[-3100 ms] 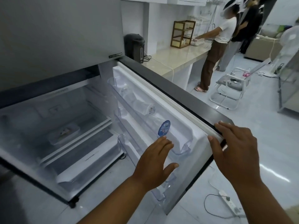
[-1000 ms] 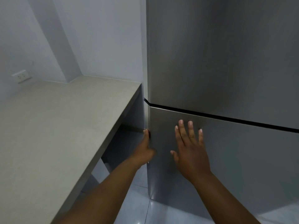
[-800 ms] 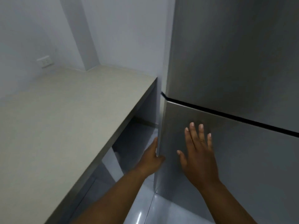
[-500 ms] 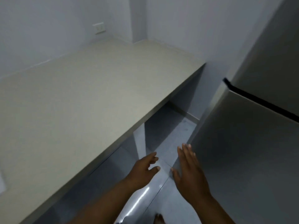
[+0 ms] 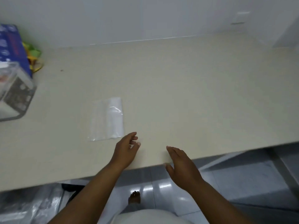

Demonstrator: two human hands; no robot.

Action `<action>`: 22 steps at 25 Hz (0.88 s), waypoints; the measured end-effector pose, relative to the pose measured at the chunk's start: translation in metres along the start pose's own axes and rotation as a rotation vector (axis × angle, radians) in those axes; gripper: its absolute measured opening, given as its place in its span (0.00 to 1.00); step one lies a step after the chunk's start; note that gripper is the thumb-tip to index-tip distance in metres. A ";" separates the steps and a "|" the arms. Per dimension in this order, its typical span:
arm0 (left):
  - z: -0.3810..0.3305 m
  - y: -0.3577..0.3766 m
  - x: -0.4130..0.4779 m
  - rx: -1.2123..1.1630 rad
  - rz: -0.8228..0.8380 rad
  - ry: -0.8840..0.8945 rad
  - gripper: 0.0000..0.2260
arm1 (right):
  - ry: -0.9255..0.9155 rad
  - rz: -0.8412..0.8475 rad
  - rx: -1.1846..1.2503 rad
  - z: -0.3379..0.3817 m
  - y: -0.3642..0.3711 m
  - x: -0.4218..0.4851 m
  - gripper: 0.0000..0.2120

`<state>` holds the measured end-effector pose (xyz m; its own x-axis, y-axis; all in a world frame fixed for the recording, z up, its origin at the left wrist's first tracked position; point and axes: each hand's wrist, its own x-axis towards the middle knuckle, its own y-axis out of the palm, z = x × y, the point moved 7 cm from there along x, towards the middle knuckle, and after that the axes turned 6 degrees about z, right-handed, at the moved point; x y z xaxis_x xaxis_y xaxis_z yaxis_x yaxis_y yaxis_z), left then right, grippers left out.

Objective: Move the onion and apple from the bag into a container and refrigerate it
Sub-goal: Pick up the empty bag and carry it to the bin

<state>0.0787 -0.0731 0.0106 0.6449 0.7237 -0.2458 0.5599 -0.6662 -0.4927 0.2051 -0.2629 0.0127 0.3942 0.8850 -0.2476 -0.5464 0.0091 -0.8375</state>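
A flat, empty clear plastic bag (image 5: 107,118) lies on the beige counter (image 5: 178,94). My left hand (image 5: 126,151) hovers over the counter just right of the bag's near corner, fingers loosely curled, holding nothing. My right hand (image 5: 181,165) floats above the counter's front edge, fingers straight and apart, empty. No onion, apple, container or fridge is in view.
At the far left of the counter stand a clear plastic box (image 5: 14,91), a blue package (image 5: 11,46) and something green and yellow (image 5: 34,57) behind it. Grey tiled floor (image 5: 234,183) and my bare foot (image 5: 134,198) lie below the counter's edge.
The fridge door was pushed shut, then my view swung left from the fridge to the counter. Both hands left the door and now hang empty over the counter near the bag.
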 end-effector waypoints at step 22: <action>0.167 -0.149 -0.059 -0.426 -0.494 -0.777 0.04 | -0.055 0.327 0.278 0.162 0.082 0.203 0.04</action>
<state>-0.1294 0.0140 -0.0409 -0.1406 0.7515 -0.6446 0.9092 -0.1597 -0.3845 0.1205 -0.0068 -0.0276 0.1316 0.8855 -0.4456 -0.8171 -0.1575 -0.5545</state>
